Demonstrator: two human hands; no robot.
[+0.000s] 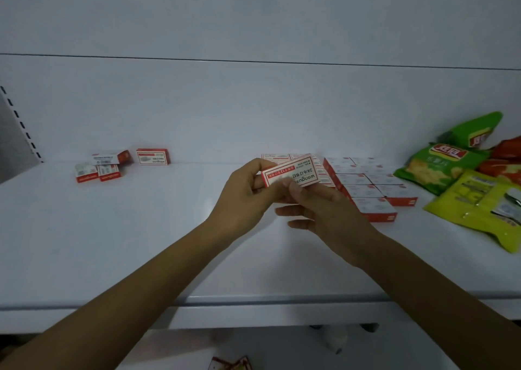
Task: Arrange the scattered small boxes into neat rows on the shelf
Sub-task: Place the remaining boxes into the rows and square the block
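Note:
A small red-and-white box (293, 174) is held above the white shelf (141, 228), its printed face towards me and upside down. My left hand (244, 193) grips its left end and my right hand (318, 209) pinches its lower edge. Behind and to the right lie several like boxes in neat rows (369, 185). Far left, near the back wall, a loose cluster of boxes (103, 165) lies scattered, with one more box (153, 156) standing just right of it.
Green, yellow and red snack bags (462, 178) lie on the shelf's right end, close to the rows. The shelf's front edge (253, 302) runs across below my forearms. A slotted upright (19, 124) stands at far left. Some packets (231, 364) lie below.

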